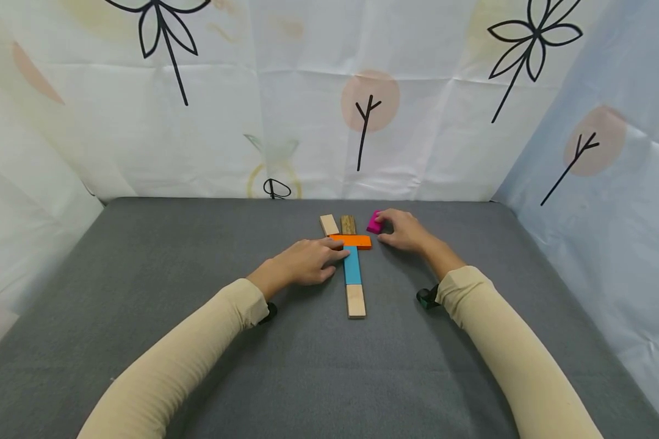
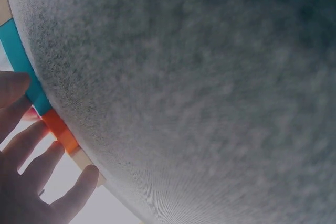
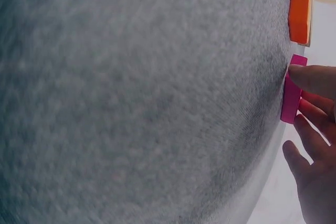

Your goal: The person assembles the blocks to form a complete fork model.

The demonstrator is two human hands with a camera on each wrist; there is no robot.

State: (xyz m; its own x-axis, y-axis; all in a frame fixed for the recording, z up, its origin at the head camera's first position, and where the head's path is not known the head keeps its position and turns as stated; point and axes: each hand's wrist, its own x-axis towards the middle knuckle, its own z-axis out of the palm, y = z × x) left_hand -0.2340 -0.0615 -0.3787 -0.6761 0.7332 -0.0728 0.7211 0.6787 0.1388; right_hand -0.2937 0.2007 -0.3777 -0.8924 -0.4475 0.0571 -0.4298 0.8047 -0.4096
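Note:
My right hand (image 1: 405,231) pinches a magenta block (image 3: 292,95) between thumb and fingers, just right of the other blocks. An orange block (image 1: 360,242) lies crosswise at the top end of a blue block (image 1: 352,268). Below the blue one, end to end, lies a pale wooden block (image 1: 355,302). Above the orange block stand out a second pale wooden block (image 1: 329,225), slanting left, and a dark brown one (image 1: 348,224). My left hand (image 1: 307,262) has its fingers spread, fingertips at the junction of the orange and blue blocks.
A grey cloth-covered table (image 1: 198,244) lies under everything. Behind its far edge hangs a white curtain (image 1: 307,122) with plant drawings, and similar fabric encloses both sides. Dark wrist cameras (image 1: 428,297) sit below the sleeves.

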